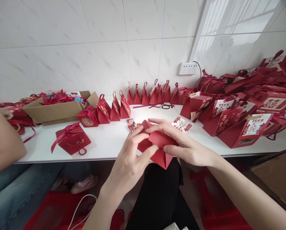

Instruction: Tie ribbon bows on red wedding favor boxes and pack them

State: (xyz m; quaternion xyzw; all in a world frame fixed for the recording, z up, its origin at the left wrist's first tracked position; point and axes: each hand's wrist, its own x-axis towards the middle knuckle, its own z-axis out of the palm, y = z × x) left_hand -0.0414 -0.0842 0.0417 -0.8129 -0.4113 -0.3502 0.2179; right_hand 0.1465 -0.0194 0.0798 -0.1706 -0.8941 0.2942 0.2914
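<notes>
Between my two hands is a red paper gift box (pixel 161 140), partly folded, held over the table's front edge above my lap. My left hand (pixel 134 147) grips its left side, with the thumb pressed at the opening in the middle. On the right, my right hand (pixel 181 142) pinches a folded flap, fingers over the top and thumb on the near side. Just behind the box lie small wrapped sweets (pixel 131 124), partly covered by my left fingers. A printed card (pixel 181 124) rests on the table beyond my right hand.
Finished red boxes (pixel 152 94) stand in a row along the tiled wall. More boxes pile up at right (pixel 231 118). A cardboard carton (pixel 56 110) of ribbons and a bowed box (pixel 73 139) are at left, near another person's arm (pixel 4 140). A power strip (pixel 188 68) hangs on the wall.
</notes>
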